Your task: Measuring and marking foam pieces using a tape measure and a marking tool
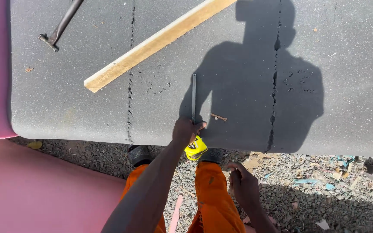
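Holding tape measure [195, 148], left hand [186, 130]

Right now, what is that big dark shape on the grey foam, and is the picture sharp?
Head view: hard sunlight casts the person's shadow across the foam; the left hand, tape measure and plank look sharp, with no glare; the right hand is lit too.

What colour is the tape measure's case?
Yellow: the tape measure in the left hand, seen in the head view.
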